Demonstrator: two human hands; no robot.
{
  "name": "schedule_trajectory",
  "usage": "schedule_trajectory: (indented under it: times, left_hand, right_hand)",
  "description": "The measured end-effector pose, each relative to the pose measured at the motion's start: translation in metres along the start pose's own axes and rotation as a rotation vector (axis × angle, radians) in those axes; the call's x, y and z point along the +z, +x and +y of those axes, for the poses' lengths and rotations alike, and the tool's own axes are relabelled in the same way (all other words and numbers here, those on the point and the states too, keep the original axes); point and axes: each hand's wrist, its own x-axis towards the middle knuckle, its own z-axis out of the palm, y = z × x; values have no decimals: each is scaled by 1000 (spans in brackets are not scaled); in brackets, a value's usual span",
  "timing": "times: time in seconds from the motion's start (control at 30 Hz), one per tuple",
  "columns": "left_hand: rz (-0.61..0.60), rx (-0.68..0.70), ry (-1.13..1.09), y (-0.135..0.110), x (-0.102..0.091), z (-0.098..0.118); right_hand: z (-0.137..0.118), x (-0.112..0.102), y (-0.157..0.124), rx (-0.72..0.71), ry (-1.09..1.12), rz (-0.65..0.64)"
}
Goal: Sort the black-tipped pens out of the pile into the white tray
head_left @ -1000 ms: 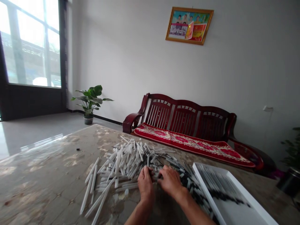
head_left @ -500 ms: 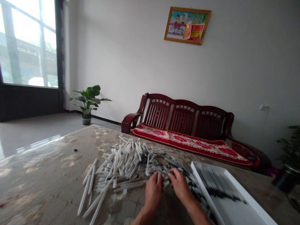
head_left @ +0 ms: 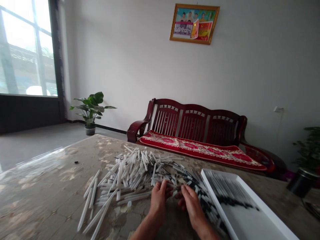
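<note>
My left hand and my right hand are close together over the table, at the near edge of a pile of whitish, pen-like plastic tubes. The fingers of both are curled, thumbs on top. Something thin appears to span the gap between them, pinched at each end; it is too small and blurred to name. To the right of the pile lie shorter pieces with black parts, partly hidden behind my right hand. A white shallow tray stands right of my right hand, holding a row of thin sticks with black ends.
Several loose tubes lie left of the pile, beside a small clear cap. The patterned tabletop reaches far left. Behind it stands a dark red wooden bench. A black pot is at the right.
My hands have turned so that the thumbs point more upward, and the fingers have loosened a little. The camera view has shifted slightly to the right. The pile and tray look unchanged.
</note>
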Motion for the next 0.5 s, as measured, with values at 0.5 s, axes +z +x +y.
schedule_trajectory:
  times: [0.5]
  left_hand:
    - [72,64,78,-3,0,7]
  right_hand:
    - [13,-2,5,-127,-156,150]
